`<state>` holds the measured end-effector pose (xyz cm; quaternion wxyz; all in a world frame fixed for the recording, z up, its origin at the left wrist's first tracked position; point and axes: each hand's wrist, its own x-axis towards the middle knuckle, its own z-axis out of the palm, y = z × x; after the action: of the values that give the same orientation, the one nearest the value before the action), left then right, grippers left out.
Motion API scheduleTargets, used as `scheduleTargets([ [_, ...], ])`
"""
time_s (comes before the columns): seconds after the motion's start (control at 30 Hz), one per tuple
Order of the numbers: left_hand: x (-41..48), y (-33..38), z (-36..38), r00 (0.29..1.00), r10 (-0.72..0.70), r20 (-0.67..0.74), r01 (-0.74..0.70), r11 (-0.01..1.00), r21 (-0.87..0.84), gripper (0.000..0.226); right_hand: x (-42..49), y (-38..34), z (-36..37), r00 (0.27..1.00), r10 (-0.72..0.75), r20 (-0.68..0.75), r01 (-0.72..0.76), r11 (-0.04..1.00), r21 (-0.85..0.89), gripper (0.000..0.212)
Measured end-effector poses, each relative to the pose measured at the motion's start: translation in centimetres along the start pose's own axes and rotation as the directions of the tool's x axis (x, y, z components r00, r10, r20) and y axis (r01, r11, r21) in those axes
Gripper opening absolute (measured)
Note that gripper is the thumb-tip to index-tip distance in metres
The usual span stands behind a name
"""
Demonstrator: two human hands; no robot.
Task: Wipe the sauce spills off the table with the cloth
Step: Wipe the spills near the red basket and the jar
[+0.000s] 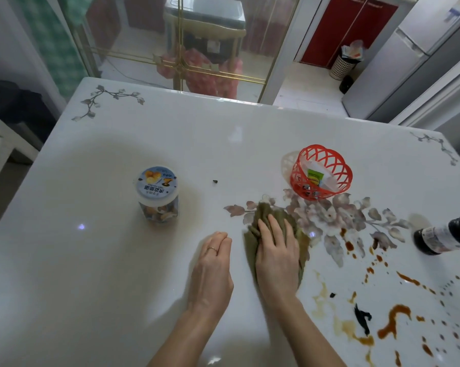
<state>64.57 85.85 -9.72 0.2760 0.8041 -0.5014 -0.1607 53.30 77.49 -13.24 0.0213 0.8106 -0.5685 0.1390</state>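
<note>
An olive-green cloth [301, 235] lies bunched on the white table [117, 274], just left of the printed flower pattern. My right hand [276, 256] presses flat on top of the cloth, fingers together and pointing away from me. My left hand [213, 271] rests beside it on the bare table, fingers curled under, holding nothing; a ring is on one finger. Brown sauce spills [393, 320] spread over the table's right front area, with streaks, drops and a dark solid bit [362, 317]. The cloth is left of the spills and apart from them.
A jar with a white lid [157, 193] stands left of centre. A red plastic basket [320, 172] with small items stands behind the cloth. A dark sauce bottle [446, 234] lies on its side at the right edge. A small dark crumb [215, 181] sits mid-table.
</note>
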Motion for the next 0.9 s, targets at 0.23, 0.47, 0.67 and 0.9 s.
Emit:
scheduleTargets([
  [0.23,0.0,0.5,-1.3,0.997,-0.057,-0.051,0.049,0.988,-0.145,0.049,0.3,-3.9,0.3,0.988,-0.143,-0.055,0.146,0.988,0.042,0.042],
  [0.47,-1.1,-0.5,-3.2,0.992,-0.051,-0.112,0.029,0.98,-0.195,0.052,6.1,-5.5,1.0,0.98,0.062,-0.189,-0.018,0.974,0.228,0.042],
  [0.67,-1.5,-1.4,-4.0,0.99,-0.066,-0.122,0.043,0.982,-0.182,0.05,9.1,-11.2,0.8,0.99,-0.032,-0.136,0.068,0.959,0.274,0.041],
  [0.9,-1.1,-1.9,-4.2,0.99,-0.092,-0.111,0.074,0.985,-0.154,0.044,8.2,-11.8,2.3,0.971,-0.052,0.232,0.047,0.999,0.028,0.048],
])
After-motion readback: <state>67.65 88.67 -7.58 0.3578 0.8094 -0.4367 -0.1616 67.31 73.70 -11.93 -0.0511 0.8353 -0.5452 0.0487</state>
